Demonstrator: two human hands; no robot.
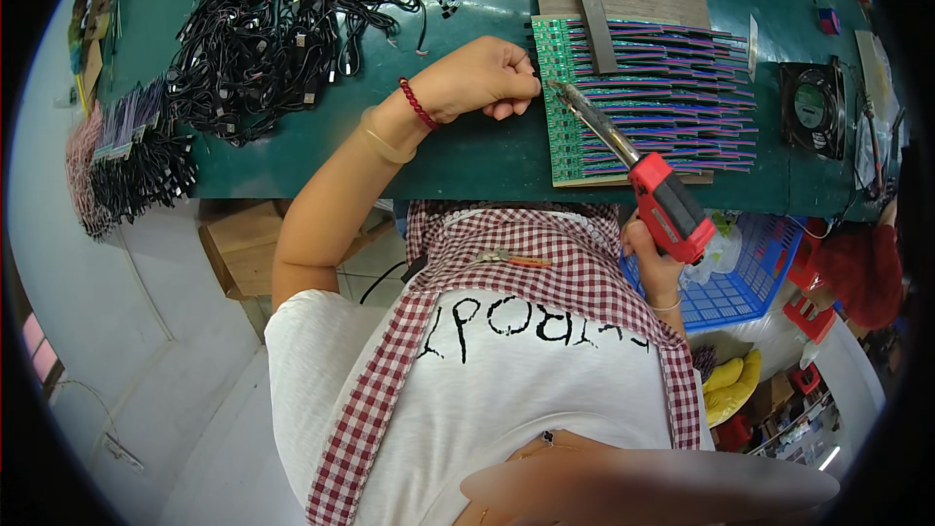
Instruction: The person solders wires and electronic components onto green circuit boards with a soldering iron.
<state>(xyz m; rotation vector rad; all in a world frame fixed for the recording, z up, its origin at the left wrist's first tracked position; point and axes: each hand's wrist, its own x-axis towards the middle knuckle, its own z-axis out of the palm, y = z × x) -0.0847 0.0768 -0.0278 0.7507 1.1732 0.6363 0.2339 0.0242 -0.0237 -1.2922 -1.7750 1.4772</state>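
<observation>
One soldering iron (pixel 658 191), axis slanting, tip (pixel 557 88) up-left at green boards (pixel 559 141), right fingers (pixel 637 237) gripping it (left fingers (pixel 519 86) pressed together)

Your view is bright and fairly even, in soft indoor light. Pale glare whitens the green table (pixel 467 161) at the upper centre of the frame. Lower down, your white shirt (pixel 506 419) is bright, its creases gently shaded. The black cables (pixel 243 49), upper left, swallow much of their own detail; the circuit boards (pixel 557 136), just right of centre, look fairly crisp. A thin white strip (pixel 830 458) glows at lower right. Straight edges bow near the rim, which falls to black. A smooth oval blur hides part of the bottom, right of centre.
</observation>
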